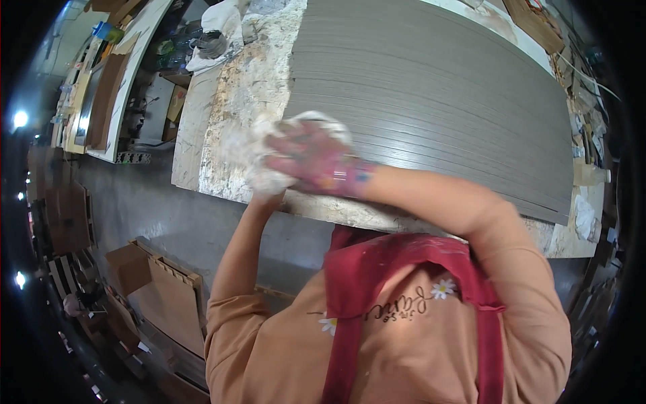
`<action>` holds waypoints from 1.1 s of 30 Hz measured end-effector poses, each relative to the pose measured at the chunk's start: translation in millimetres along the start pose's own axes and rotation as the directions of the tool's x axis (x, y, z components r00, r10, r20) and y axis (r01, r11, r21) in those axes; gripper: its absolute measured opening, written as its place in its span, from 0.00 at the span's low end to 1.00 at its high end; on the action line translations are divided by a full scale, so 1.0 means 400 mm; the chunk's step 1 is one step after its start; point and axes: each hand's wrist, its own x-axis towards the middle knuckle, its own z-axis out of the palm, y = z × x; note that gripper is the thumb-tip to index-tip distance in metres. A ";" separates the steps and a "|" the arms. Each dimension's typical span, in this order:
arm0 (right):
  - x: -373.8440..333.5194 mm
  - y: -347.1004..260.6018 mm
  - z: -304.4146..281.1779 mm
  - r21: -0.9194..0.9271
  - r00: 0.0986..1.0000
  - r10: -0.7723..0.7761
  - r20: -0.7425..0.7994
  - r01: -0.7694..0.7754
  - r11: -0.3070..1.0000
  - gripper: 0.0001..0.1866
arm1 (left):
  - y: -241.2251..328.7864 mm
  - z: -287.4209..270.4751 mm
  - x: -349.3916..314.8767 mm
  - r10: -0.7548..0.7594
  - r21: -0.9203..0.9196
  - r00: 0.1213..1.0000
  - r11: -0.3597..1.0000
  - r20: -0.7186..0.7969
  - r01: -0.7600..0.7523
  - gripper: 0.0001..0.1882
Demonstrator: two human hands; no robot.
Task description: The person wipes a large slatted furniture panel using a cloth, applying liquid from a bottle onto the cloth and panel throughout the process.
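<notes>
A large grey slatted surface (431,108), lined with fine parallel seams, covers most of the worktable. At its left front corner my right hand (313,158), stained pink and purple, is closed over a bunched white cloth (270,180). The cloth is smeared by motion. My left hand (269,199) comes up from below and meets the cloth. Its fingers are hidden behind the white material and the blur, so their pose does not show. Both hands are close together, with the right forearm crossing over the front edge of the grey surface.
The paint-spotted worktable (225,135) shows along the left and front of the grey surface. A white rag (219,34) lies at its far left. Crumpled white material (585,217) is at the right edge. Cardboard pieces (168,289) stand on the floor, lower left; a side bench (138,54) is upper left.
</notes>
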 end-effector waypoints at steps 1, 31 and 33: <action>0.060 -0.004 0.034 -0.002 0.999 -0.019 0.048 0.019 1.000 0.28 | 0.041 -0.016 0.024 -0.028 -0.330 0.999 0.944 -0.038 0.014 0.25; 0.063 0.051 0.030 -0.077 0.982 0.178 0.056 -0.174 0.982 0.17 | 0.045 -0.100 0.136 -0.551 -0.979 0.814 -0.024 0.184 0.204 0.34; 0.015 0.070 -0.078 0.168 0.978 0.156 0.136 -0.178 0.970 0.16 | 0.268 -0.169 0.245 -0.878 -0.961 0.393 -0.228 0.272 0.155 0.35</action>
